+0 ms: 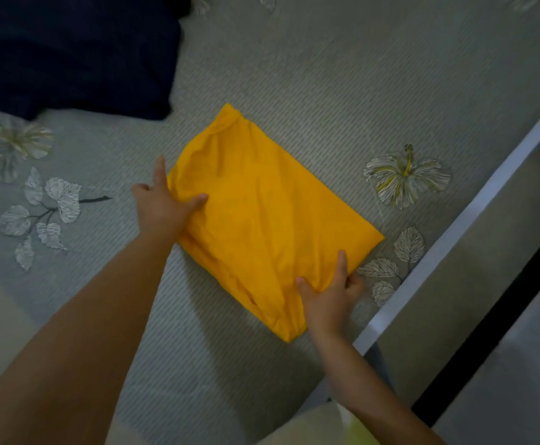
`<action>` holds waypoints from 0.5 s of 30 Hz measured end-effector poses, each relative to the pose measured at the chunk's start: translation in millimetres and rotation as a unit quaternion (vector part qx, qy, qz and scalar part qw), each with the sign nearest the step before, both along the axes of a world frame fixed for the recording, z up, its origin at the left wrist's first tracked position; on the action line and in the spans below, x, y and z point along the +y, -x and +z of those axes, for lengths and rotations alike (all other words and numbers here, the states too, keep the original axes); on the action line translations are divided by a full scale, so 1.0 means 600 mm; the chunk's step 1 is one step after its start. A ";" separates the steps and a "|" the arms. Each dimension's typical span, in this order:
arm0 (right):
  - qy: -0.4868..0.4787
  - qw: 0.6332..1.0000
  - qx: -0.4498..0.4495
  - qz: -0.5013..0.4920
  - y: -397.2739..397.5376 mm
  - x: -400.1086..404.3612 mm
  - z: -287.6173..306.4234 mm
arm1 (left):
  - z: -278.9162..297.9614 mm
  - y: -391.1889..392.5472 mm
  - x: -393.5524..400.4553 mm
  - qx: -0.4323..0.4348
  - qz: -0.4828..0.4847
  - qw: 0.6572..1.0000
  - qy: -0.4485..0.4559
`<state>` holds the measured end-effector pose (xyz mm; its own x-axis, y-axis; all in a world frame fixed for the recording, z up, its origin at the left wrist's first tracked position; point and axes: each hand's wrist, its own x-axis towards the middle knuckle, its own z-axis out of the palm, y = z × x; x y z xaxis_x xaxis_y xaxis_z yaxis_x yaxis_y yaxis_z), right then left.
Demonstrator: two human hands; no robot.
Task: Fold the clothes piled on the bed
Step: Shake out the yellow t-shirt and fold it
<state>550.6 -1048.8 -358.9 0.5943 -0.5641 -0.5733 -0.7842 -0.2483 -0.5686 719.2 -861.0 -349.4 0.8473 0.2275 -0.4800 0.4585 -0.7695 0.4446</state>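
Head view: yellow garment (268, 216), folded to a rectangle on bed (310, 91), gripped at opposite edges by left hand (162, 203) and right hand (329, 300), likely to square or lift it.

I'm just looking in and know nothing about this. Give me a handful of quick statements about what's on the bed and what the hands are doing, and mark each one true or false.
1. The yellow garment lies folded into a compact rectangle on the bed sheet. True.
2. Only one hand touches the yellow garment. False: the left hand holds its far-left edge and the right hand holds its near-right edge.
3. A dark blue cloth lies on the bed at the upper left. True.
4. The dark blue cloth lies on top of the yellow garment. False: they lie apart, with bare sheet between them.
5. The sheet is printed with flowers and leaves. True.
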 end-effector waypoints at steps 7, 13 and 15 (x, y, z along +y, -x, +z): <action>-0.115 0.987 -0.035 0.102 -0.035 -0.080 0.016 | -0.002 0.073 -0.022 -0.028 -0.002 0.998 0.060; -0.104 0.985 0.027 0.136 -0.045 -0.249 0.045 | 0.013 0.206 -0.044 0.064 -0.009 0.998 0.011; -0.070 0.984 0.043 0.157 -0.042 -0.282 0.045 | 0.013 0.208 -0.049 0.051 -0.004 0.997 0.062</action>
